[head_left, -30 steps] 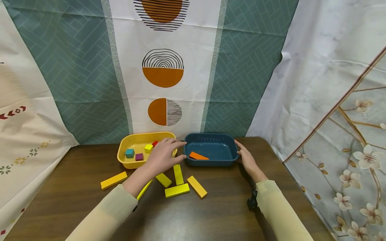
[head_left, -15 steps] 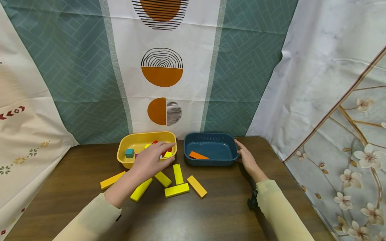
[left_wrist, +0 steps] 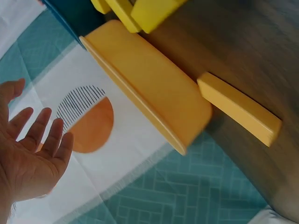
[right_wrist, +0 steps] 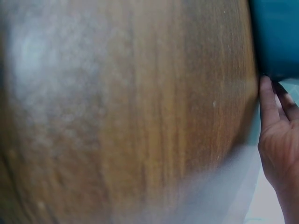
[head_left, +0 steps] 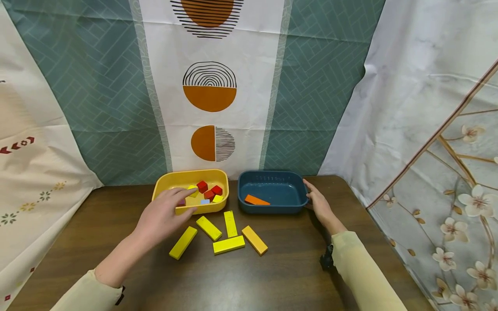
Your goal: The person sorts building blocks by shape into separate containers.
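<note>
My left hand [head_left: 159, 211], fingers spread and holding nothing, hovers over the front left of a yellow bin [head_left: 210, 209]. The teal cube in that bin and a light orange block [left_wrist: 240, 108] left of it are hidden behind the hand in the head view. Straight fingers of my right hand [head_left: 322, 209] touch the right side of a dark blue bin [head_left: 272, 209]. An orange wedge-shaped block [head_left: 256, 200] lies inside the blue bin. Red cubes [head_left: 216, 190], a yellow cube [head_left: 218, 199] and a pale blue block [head_left: 204, 201] sit in the yellow bin.
Several long yellow blocks [head_left: 228, 245] lie on the wooden table [head_left: 241, 280] before the bins. Another light orange block [head_left: 254, 240] lies at their right. A patterned curtain [head_left: 323, 108] hangs behind the table, with a floral cloth [head_left: 443, 207] on the right.
My left hand has moved left and toward me, from the gap between the bins to the yellow bin's left front, uncovering its cubes. My right hand stays at the blue bin.
</note>
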The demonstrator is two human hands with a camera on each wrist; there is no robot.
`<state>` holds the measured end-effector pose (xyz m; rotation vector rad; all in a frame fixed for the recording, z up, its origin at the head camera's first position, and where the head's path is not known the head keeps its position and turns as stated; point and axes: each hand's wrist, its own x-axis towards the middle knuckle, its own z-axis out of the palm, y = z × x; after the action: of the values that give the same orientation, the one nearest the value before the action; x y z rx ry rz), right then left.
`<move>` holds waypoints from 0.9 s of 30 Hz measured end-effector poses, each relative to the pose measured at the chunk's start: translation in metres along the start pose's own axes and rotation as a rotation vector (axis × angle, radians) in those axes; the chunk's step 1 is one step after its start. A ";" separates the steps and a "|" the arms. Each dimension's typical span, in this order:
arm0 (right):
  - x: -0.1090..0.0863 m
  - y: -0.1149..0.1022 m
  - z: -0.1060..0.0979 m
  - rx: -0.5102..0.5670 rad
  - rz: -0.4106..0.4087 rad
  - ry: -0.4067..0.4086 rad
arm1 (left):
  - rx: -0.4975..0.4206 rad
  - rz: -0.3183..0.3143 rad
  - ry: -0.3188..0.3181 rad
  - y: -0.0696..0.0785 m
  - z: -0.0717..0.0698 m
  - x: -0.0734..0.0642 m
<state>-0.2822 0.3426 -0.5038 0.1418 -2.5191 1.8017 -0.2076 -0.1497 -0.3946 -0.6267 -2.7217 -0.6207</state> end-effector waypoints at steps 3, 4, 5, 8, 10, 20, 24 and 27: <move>0.002 0.004 0.000 -0.016 -0.003 0.010 | 0.003 0.004 0.017 -0.007 -0.005 -0.007; 0.002 0.004 0.001 -0.018 -0.002 0.010 | 0.006 0.002 0.023 -0.009 -0.007 -0.009; 0.002 0.004 0.001 -0.021 -0.005 0.009 | 0.012 -0.001 0.026 -0.011 -0.008 -0.012; 0.002 0.002 0.001 -0.013 0.001 0.005 | 0.017 -0.020 0.039 -0.019 -0.014 -0.020; 0.000 -0.003 0.001 -0.001 0.006 -0.007 | 0.015 -0.030 0.054 -0.025 -0.018 -0.025; -0.014 -0.038 0.002 0.012 0.030 -0.031 | 0.041 -0.115 0.076 -0.066 -0.030 -0.048; -0.015 -0.038 0.003 0.023 0.028 -0.039 | 0.048 -0.161 0.050 -0.079 -0.031 -0.053; -0.016 -0.037 0.002 0.036 0.023 -0.042 | 0.057 -0.182 0.024 -0.087 -0.030 -0.056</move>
<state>-0.2627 0.3295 -0.4711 0.1541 -2.5274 1.8730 -0.1946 -0.2541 -0.4184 -0.3583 -2.7834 -0.5853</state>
